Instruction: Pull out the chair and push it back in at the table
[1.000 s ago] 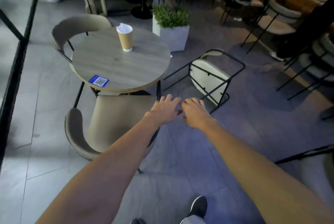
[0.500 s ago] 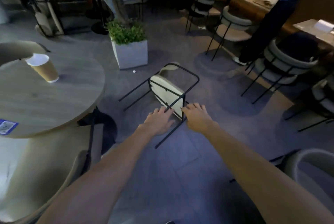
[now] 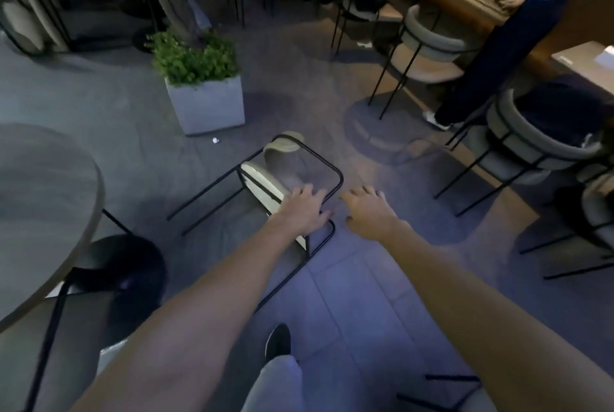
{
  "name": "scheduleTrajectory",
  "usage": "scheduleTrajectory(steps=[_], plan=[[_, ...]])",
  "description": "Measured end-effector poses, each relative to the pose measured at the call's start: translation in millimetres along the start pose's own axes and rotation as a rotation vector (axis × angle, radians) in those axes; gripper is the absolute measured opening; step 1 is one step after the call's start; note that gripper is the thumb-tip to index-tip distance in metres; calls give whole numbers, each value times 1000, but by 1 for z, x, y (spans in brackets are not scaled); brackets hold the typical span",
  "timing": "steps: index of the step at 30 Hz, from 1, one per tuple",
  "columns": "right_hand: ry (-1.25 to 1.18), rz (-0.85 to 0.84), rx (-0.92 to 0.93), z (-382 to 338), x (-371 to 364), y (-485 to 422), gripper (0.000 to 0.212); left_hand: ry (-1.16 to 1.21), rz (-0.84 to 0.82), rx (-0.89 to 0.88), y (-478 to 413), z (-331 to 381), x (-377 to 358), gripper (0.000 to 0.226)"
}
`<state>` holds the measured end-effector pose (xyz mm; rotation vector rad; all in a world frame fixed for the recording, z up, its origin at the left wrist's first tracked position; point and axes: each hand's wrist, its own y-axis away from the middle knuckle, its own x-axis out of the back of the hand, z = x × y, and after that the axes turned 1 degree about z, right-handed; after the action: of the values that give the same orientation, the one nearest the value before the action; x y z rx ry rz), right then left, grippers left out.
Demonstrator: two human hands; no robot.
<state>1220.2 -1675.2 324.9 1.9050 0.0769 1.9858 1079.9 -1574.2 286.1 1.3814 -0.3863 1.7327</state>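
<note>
head view: both open hands reach toward toppled chair.

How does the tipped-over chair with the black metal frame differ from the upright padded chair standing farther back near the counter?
The tipped-over black-framed chair lies on its side on the floor, legs pointing sideways; the upright padded chair stands on its legs. The left hand rests over the fallen chair's frame; nobody touches the upright chair. Both have thin black metal legs and pale padding.

A café seating area — round tabletop and many matching padded metal-legged chairs. A boxed planter stands between.
</note>
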Motion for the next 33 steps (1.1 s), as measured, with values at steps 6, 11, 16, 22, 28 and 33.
scheduleTrajectory(steps=[6, 11, 16, 22, 28, 33], plan=[[2, -26, 43, 85, 13, -101, 50, 12, -44, 38, -126, 24, 14, 61], [6, -54, 117, 164, 4, -201, 53, 44, -88, 208, -232, 22, 19, 62], [29, -125, 232, 239, -3, -304, 60, 120, -125, 464, -328, 23, 9, 57], [49, -72, 504, 298, 13, -409, 59, 212, -49, 711, -413, 28, 8, 53], [113, -31, 704, 306, 23, -506, 56, 291, 23, 909, -476, 18, 1, 57], [180, -66, 873, 285, 27, -585, 56, 423, 75, 1068, -511, -8, 8, 51]])
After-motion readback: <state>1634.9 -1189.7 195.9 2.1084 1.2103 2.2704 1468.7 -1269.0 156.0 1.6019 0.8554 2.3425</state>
